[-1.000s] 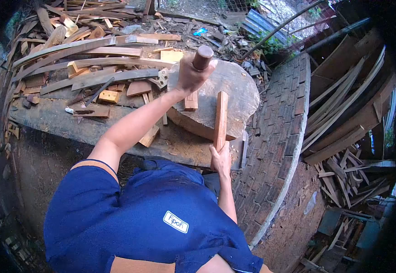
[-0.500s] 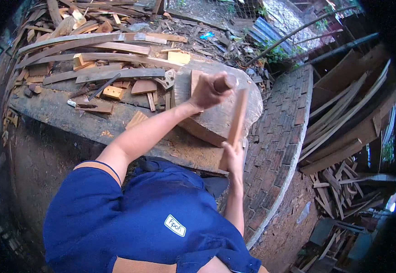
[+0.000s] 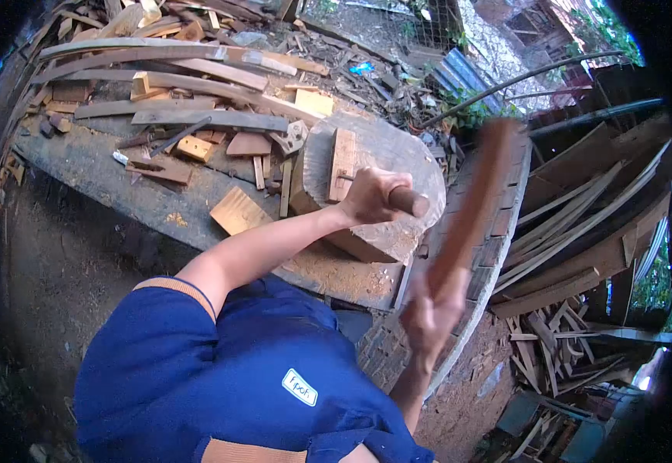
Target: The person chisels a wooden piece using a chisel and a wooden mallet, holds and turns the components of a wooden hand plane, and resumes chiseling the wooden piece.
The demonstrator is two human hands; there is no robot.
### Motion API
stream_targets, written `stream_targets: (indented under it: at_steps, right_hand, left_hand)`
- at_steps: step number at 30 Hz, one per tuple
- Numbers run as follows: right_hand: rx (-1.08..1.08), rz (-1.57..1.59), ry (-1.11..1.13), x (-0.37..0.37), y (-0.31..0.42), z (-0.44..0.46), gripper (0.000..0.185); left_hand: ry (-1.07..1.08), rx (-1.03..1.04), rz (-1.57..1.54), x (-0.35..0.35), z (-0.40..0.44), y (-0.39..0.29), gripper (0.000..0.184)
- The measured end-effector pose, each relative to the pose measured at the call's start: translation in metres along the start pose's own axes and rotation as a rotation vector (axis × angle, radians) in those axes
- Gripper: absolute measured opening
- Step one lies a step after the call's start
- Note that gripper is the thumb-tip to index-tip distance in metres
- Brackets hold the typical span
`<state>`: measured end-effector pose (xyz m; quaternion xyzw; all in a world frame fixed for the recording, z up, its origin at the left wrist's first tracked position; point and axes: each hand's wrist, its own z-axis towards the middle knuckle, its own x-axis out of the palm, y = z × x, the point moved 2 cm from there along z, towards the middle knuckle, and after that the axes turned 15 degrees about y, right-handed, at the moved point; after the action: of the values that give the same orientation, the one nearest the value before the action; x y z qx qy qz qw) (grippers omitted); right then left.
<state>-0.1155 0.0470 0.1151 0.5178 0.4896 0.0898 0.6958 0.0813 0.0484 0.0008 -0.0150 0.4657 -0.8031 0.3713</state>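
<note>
My left hand (image 3: 374, 199) is closed around the round wooden handle of a chisel (image 3: 411, 202). Its narrow metal shank shows beyond the fist and reaches a small wood block (image 3: 342, 158). That block lies on a thick round-edged wooden chopping block (image 3: 397, 147); the chisel's tip is too small to make out. Off to the right, my right hand (image 3: 435, 305) grips the lower end of a long wooden bar (image 3: 479, 201). Both hand and bar are smeared by motion, and the bar slants up, apart from the chisel.
Curved wooden strips (image 3: 197, 81) and offcuts crowd the bench (image 3: 104, 181) to the left. A square wood piece (image 3: 237, 212) lies near my left forearm. A brick ledge (image 3: 498, 224) runs along the right, with stacked boards (image 3: 583, 216) beyond it. Scrap wood (image 3: 544, 351) lies lower right.
The wooden bar has swung up and right, away from the chisel, with my right hand. My left hand and the chisel have come lower and slightly right, showing more of the small wood block.
</note>
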Motion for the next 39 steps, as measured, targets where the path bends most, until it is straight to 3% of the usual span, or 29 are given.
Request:
stream_targets:
  at_steps: [1, 3, 5, 7, 9, 11, 13, 16, 18, 20, 25, 26, 28, 32, 39]
  right_hand:
    - [-0.077, 0.22, -0.094, -0.005, 0.008, -0.004, 0.051]
    - [-0.189, 0.296, -0.316, -0.007, 0.037, -0.008, 0.05]
    - [-0.263, 0.271, -0.298, -0.002, 0.014, -0.006, 0.048]
    - [0.229, -0.075, 0.188, 0.019, -0.016, 0.003, 0.046]
    - [0.087, 0.002, 0.14, 0.023, -0.032, 0.0, 0.048]
    - [0.148, 0.108, 0.167, 0.025, -0.03, -0.009, 0.043]
    - [0.047, 0.244, 0.045, 0.029, -0.035, -0.009, 0.038]
    - [0.045, 0.279, 0.004, 0.037, -0.046, -0.011, 0.032]
    - [0.062, 0.301, -0.009, 0.038, -0.051, -0.017, 0.031]
    - [0.222, 0.42, 0.058, 0.04, -0.056, -0.024, 0.038]
    - [0.253, 0.351, 0.047, 0.042, -0.093, -0.04, 0.032]
    - [0.268, 0.359, 0.053, 0.043, -0.094, -0.042, 0.034]
    - [0.286, 0.374, 0.042, 0.045, -0.097, -0.044, 0.035]
    - [0.214, 0.324, -0.005, 0.048, -0.102, -0.048, 0.031]
    - [0.185, 0.314, -0.018, 0.045, -0.105, -0.052, 0.028]
  left_hand:
    - [0.014, -0.014, 0.025, 0.001, 0.0, 0.0, 0.021]
    - [0.01, -0.022, 0.015, 0.004, -0.001, 0.0, 0.022]
    - [0.003, -0.018, 0.01, 0.003, 0.0, 0.0, 0.022]
    - [-0.01, 0.013, -0.011, 0.002, -0.002, -0.003, 0.022]
    - [0.012, 0.029, -0.009, 0.002, 0.002, 0.004, 0.022]
    - [-0.01, -0.021, -0.006, 0.005, -0.003, 0.003, 0.021]
    - [-0.063, -0.043, -0.025, 0.007, 0.004, 0.0, 0.019]
    - [-0.284, -0.066, -0.096, 0.006, 0.007, -0.007, 0.018]
    - [-0.272, -0.094, -0.146, 0.01, 0.004, -0.01, 0.017]
    - [-0.257, -0.082, -0.181, 0.014, 0.002, -0.017, 0.017]
    - [-0.309, -0.062, -0.328, 0.006, 0.02, -0.002, 0.018]
    - [-0.289, -0.16, -0.245, -0.011, 0.026, -0.008, 0.025]
    - [-0.146, -0.211, -0.412, -0.023, 0.032, 0.027, 0.033]
    - [0.025, -0.279, -0.577, -0.056, 0.033, 0.034, 0.027]
    - [-0.171, -0.159, -0.467, -0.059, 0.038, 0.009, 0.029]
